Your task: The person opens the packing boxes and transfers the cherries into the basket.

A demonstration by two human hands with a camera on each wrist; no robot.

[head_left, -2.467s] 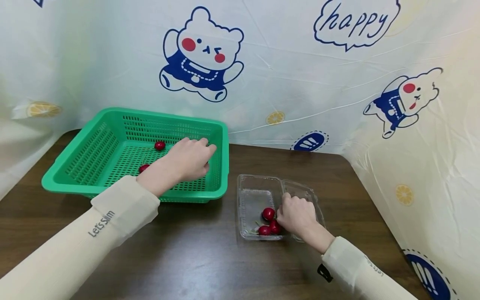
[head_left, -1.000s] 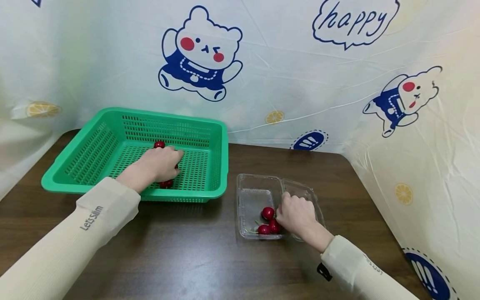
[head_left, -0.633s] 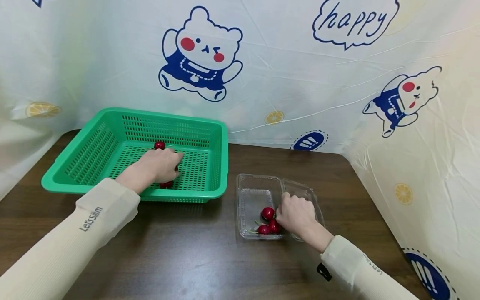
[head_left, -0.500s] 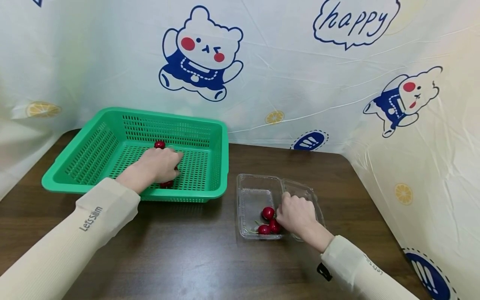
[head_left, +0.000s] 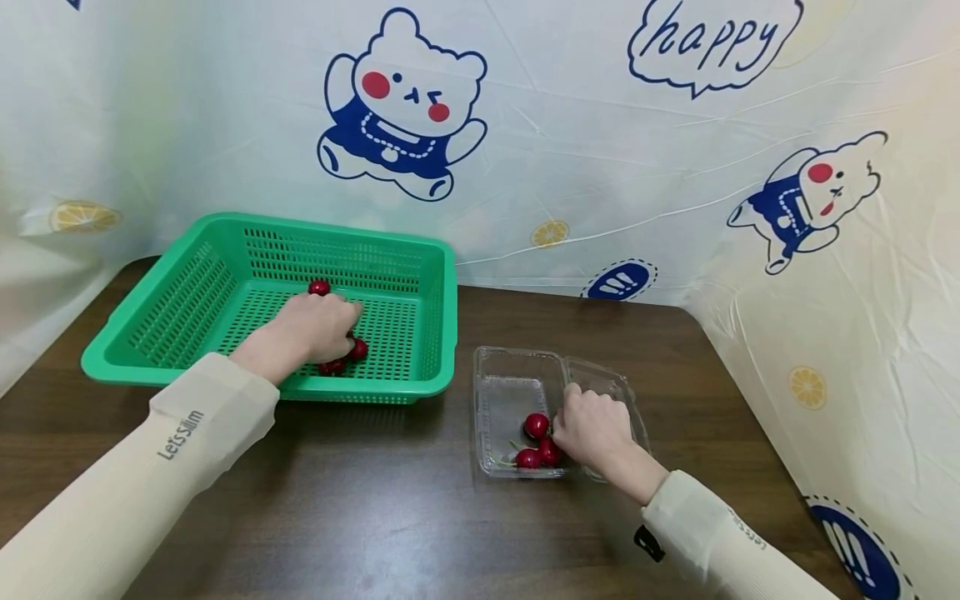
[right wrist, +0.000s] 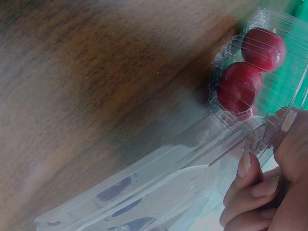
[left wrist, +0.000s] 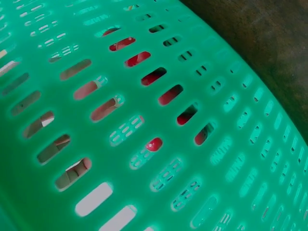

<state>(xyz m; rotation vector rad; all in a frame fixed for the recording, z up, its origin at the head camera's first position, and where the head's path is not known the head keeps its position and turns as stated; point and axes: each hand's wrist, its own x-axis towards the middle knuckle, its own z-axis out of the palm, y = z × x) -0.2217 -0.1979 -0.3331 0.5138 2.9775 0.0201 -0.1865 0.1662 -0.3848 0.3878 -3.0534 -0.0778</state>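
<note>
Left hand knuckles-up inside the green slotted basket, over a cluster of cherries towards the near wall; fingertips hidden, so can't tell whether it holds any. Right hand pinches the clear clamshell at its hinge edge, three cherries inside, just beside it. Best handling, I judge: light fingertips, no squeezing, clamshell braced flat. Surface: dark wood-grain table, glossy. Behind and right, bear-printed sheeting.

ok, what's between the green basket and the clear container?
Only bare tabletop between the green basket and the clear container; seen in the head view.
</note>
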